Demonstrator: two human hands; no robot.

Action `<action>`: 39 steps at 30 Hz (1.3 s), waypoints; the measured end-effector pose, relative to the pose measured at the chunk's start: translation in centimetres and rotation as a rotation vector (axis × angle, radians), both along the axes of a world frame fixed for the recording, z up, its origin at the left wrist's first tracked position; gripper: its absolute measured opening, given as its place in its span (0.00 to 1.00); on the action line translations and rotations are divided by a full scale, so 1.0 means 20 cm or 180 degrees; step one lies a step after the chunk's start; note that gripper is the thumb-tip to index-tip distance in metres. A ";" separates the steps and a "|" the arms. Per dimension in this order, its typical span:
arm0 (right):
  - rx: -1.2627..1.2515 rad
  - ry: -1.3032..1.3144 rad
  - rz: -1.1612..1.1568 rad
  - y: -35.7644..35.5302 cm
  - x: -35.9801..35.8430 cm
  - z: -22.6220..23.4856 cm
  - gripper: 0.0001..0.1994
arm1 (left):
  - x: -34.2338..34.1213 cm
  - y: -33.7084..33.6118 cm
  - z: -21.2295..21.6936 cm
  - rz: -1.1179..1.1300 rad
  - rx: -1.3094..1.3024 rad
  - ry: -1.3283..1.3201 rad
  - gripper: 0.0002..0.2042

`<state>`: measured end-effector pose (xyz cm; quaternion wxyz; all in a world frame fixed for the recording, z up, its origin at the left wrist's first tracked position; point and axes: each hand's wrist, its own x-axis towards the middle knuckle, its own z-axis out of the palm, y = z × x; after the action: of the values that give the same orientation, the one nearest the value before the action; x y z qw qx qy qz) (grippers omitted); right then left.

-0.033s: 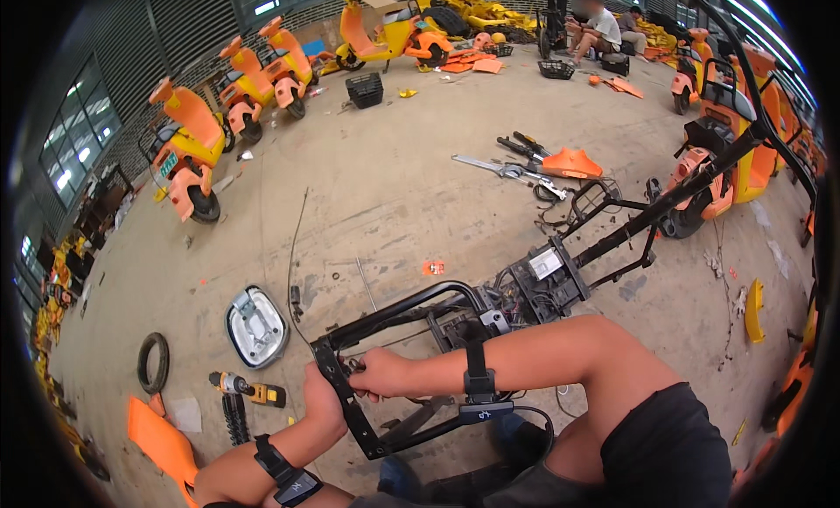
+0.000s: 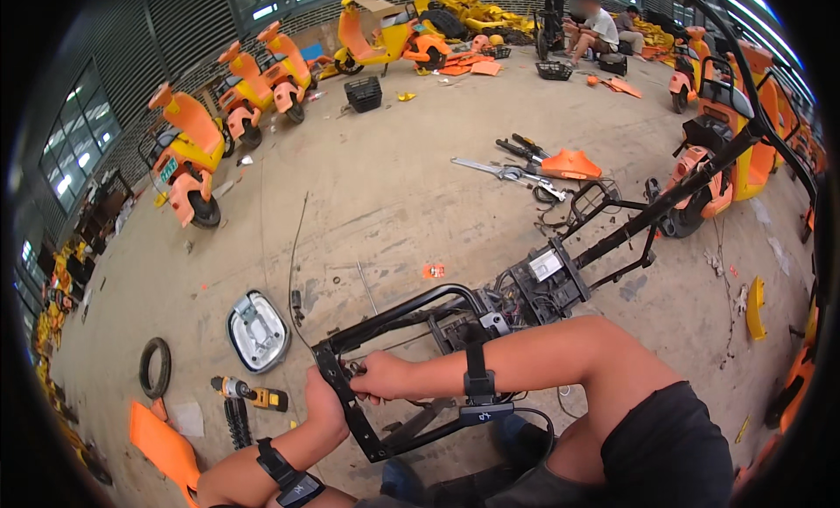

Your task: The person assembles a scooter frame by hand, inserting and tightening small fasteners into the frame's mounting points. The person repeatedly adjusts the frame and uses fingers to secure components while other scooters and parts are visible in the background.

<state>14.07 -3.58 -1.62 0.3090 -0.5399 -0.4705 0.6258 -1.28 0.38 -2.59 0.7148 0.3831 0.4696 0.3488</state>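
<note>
Much of the black tubular steel scooter frame (image 2: 411,311) is hard to follow: its near end is cut across by both forearms, its middle disappears in a knot of wires and a grey box, and its long stem runs up to the right, out toward the picture's rim. The frame lies over the dusty, cracked concrete floor (image 2: 394,193), right in front of the person. The right hand (image 2: 382,377) is closed over the flat perforated bracket at the frame's near left corner, its fingers curled together around the metal. The left hand (image 2: 322,413) sits just beside it, pressed to the same bracket from the outside; its fingers are turned away and hidden, so I cannot tell whether they grip. Each wrist wears a black strap. Nearby on the left lie a rounded white-and-grey headlight housing (image 2: 257,331), a yellow-and-black cordless drill (image 2: 249,392) and a small black rubber tyre (image 2: 155,367).
</note>
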 end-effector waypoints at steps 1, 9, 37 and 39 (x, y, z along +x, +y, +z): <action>0.0059 0.0059 -0.0007 0.00 -0.01 -0.01 0.12 | 0.02 0.00 0.00 0.0087 -0.0037 -0.0051 0.25; 0.0572 0.0108 -0.0139 -0.01 -0.03 -0.05 0.10 | 0.03 -0.06 0.11 0.0242 -0.0187 0.0012 0.22; 0.1206 -0.0778 -0.0139 -0.06 0.17 0.13 0.26 | 0.03 -0.02 0.04 0.0363 0.0044 0.0281 0.22; 0.1220 -0.0752 -0.0282 -0.07 0.21 0.23 0.27 | 0.02 -0.04 0.10 0.0398 0.0003 0.0271 0.22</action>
<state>18.35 -4.94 3.06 0.3758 -0.5610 -0.5896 0.4432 -0.97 -0.48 -0.54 0.6708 0.3679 0.5225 0.3764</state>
